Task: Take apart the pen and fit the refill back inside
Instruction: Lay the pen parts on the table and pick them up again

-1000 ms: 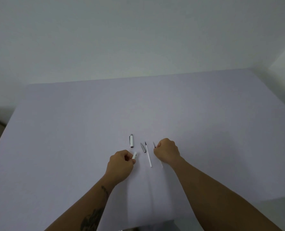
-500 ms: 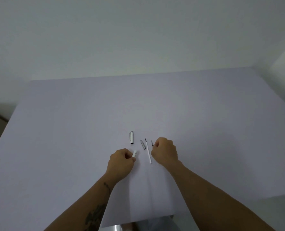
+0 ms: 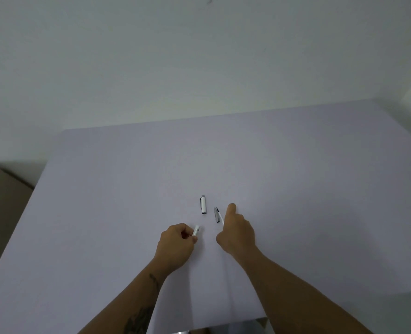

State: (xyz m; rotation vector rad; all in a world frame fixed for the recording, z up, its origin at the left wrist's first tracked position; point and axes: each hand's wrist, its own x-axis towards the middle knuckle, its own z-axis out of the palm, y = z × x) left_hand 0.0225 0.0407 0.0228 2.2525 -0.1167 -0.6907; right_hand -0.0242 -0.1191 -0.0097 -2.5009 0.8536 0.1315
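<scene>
I see my left hand pinching the white pen barrel just below frame centre. My right hand covers the refill on the table; its grip I cannot tell. The cap and grey tip lie just above.

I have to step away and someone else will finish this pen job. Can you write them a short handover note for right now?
Left hand: closed on the white pen barrel, open end pointing away.
Right hand: over the refill; whether it has a grip yet cannot be seen.
On the table: the cap furthest away, a small grey tip piece beside the refill.
Done: pen taken apart.
Left: slide the refill into the barrel, then refit tip piece and cap.
</scene>
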